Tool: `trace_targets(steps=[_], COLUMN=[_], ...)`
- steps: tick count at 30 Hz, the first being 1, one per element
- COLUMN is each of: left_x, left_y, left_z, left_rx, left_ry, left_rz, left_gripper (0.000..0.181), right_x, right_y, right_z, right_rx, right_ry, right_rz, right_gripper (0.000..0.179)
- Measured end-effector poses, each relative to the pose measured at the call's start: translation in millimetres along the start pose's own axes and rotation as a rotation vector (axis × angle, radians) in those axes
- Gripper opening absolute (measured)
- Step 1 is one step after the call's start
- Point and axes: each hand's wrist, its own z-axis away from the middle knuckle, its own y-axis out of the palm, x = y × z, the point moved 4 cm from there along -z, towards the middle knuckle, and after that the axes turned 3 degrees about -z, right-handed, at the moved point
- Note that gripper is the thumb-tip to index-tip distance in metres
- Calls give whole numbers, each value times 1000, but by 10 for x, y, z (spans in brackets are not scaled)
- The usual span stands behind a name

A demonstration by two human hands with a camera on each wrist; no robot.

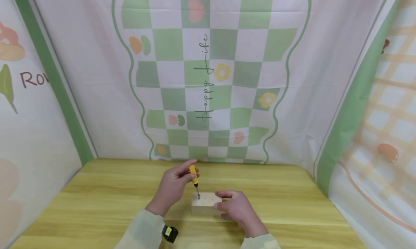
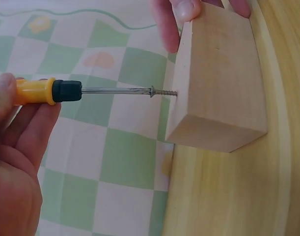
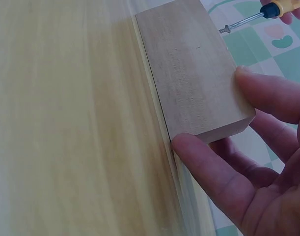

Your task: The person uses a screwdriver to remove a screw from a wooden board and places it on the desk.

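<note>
My left hand (image 1: 173, 184) pinches the yellow handle of a screwdriver (image 1: 194, 175) between thumb and fingers. The screwdriver's metal shaft points down, and its tip meets the head of a screw (image 2: 162, 92). That screw stands partly sunk in the top of a pale wooden block (image 2: 226, 73), with its threads showing above the wood. Small dark holes or marks dot the block's top in the head view. At the block's right end, my right hand (image 1: 235, 207) grips it, thumb and fingers spread around the end and sides. The block sits flat on the table.
The wooden table (image 1: 130, 191) has light, striped grain. A small black device with a yellow label (image 1: 169, 233) is at the left sleeve. Behind the table hangs a green-and-white checked cloth (image 1: 198, 79), with more printed cloth at both sides.
</note>
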Motion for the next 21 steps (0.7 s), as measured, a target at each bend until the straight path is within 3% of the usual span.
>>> trace_targets(steps=[6, 10, 16, 21], left_x=[-73, -103, -205, -255], left_y=[42, 52, 115, 176], left_z=[-4, 5, 70, 118], left_rx=[-6, -89, -301, -385], left_ry=[-40, -68, 54, 130], left_rz=[-5, -86, -253, -297], left_gripper=[39, 38, 37, 38], right_x=[-3, -13, -11, -6], right_y=[-13, -16, -12, -13], right_z=[4, -6, -15, -20], right_rx=[16, 16, 17, 13], right_ry=[-13, -5, -5, -26], right_rz=[-3, 2, -5, -6], right_gripper=[45, 45, 46, 46])
